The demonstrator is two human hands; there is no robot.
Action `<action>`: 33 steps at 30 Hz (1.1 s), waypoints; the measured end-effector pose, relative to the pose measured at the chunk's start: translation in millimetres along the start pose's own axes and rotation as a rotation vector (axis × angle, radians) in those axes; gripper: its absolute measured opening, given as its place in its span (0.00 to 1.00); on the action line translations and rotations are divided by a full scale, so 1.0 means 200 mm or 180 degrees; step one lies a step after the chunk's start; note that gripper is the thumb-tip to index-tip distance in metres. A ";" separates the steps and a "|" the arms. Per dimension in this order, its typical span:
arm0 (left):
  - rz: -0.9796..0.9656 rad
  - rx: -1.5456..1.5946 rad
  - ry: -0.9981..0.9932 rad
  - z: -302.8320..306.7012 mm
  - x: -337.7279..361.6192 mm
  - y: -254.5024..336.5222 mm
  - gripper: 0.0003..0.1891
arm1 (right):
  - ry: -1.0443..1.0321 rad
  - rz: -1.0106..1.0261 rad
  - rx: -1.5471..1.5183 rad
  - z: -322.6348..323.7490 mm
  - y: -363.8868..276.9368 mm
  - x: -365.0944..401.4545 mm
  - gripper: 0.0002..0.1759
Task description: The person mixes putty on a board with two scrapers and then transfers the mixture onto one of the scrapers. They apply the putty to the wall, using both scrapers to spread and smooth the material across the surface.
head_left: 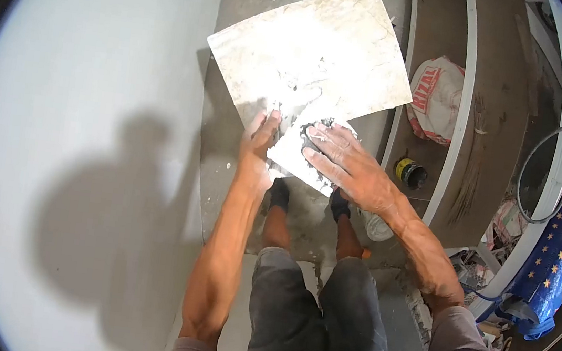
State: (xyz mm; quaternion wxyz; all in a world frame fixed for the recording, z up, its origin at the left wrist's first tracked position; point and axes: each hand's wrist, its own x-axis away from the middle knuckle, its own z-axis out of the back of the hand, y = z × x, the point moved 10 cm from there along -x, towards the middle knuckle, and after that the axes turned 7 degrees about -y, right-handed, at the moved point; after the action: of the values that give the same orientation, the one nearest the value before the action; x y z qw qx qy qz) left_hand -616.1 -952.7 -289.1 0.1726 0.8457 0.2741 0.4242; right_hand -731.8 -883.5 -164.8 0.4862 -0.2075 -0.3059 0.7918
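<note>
A large cream, marble-patterned slab (pixel 363 60) is tilted in front of me, glaring brightly in its middle. Dark specks and smears mark its near part. My left hand (pixel 260 142) grips the slab's near edge, with its fingers pointing away from me and part of the grip hidden. Over the near corner lies a smaller flat square plate (pixel 291 150), coated in white paste with dark patches. Whitened fingers of my right hand (pixel 342 158) are on this plate, a dark part showing between them; its handle, if any, cannot be made out.
A pale wall (pixel 101 51) with my shadow rises at left. At right, light rails (pixel 461 106) frame brown panels, with a red-lettered sack (pixel 436 100) and a black can with a yellow label (pixel 411 173). Farther right hang a blue star-patterned bag (pixel 560 249) and a grey hose (pixel 524 172).
</note>
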 end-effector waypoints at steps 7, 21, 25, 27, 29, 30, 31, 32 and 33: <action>-0.0072 -0.0482 0.0523 0.04 0.04 0.02 0.15 | -0.0110 -0.0363 -0.0027 -0.12 0.24 0.12 0.36; -0.0111 -0.1164 0.0659 0.27 0.15 0.18 0.16 | -0.0851 -0.0842 0.2099 -0.40 1.08 -0.02 0.33; -0.0175 -0.0804 0.0803 0.40 0.27 0.02 0.17 | -0.1255 -0.0695 0.2327 -0.57 1.14 -0.05 0.28; -0.0080 -0.0672 0.0897 0.45 0.35 -0.05 0.17 | -0.1426 -0.0770 0.2434 -0.64 1.17 0.00 0.28; -0.0054 -0.0578 0.0916 0.45 0.41 -0.07 0.17 | -0.1739 -0.0620 0.2311 -0.68 1.18 0.04 0.28; -0.0081 -0.0544 0.1062 0.47 0.44 -0.09 0.16 | -0.1887 -0.0535 0.2272 -0.65 1.16 0.03 0.28; -0.0109 -0.0508 0.1210 0.50 0.47 -0.12 0.15 | -0.2035 -0.0607 0.2112 -0.62 1.16 0.03 0.28; -0.0131 -0.0471 0.1361 0.53 0.50 -0.14 0.15 | -0.2184 -0.0681 0.1946 -0.59 1.16 0.04 0.28; -0.0167 -0.0373 0.1236 0.49 0.51 -0.14 0.15 | -0.2330 -0.0750 0.1774 -0.59 1.17 0.05 0.28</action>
State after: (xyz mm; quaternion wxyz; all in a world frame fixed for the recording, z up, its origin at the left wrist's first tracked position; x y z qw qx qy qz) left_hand -494.8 -875.2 -297.7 0.1763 0.7291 0.2990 0.5899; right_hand -812.8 -921.3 -410.5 0.4701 0.2597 -0.2546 0.8042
